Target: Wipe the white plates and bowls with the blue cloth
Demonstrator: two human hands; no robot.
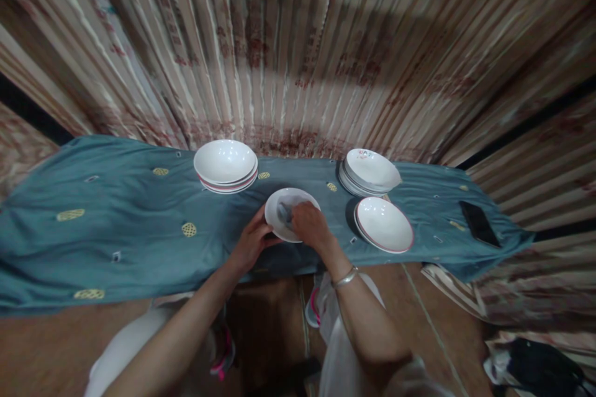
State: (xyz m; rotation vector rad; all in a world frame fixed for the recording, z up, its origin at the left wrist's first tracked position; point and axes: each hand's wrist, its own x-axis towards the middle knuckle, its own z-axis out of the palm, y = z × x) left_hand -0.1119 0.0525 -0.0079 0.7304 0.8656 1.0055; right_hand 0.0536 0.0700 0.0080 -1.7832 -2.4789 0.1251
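Observation:
My left hand (254, 239) grips the near left rim of a white bowl (274, 224), its fingers at the outer side and underneath. Inside that bowl, my right hand (307, 223) is closed on a bunched grey cloth (285, 211), pressed against the inner surface. Much of the cloth is hidden by the fingers. A silver bangle circles the right wrist. To the left stands a stack of white bowls (226, 161), some with red rims. On the right sit another stack of bowls (372, 170) and, nearer, a smaller pile of red-rimmed bowls (385, 223).
A teal cloth with yellow pineapple prints covers the table (139, 217). A black phone (479, 223) lies toward its right end. Behind the table hangs a pleated curtain (288, 62). A dark bag-like item (540, 366) rests on the floor at the lower right.

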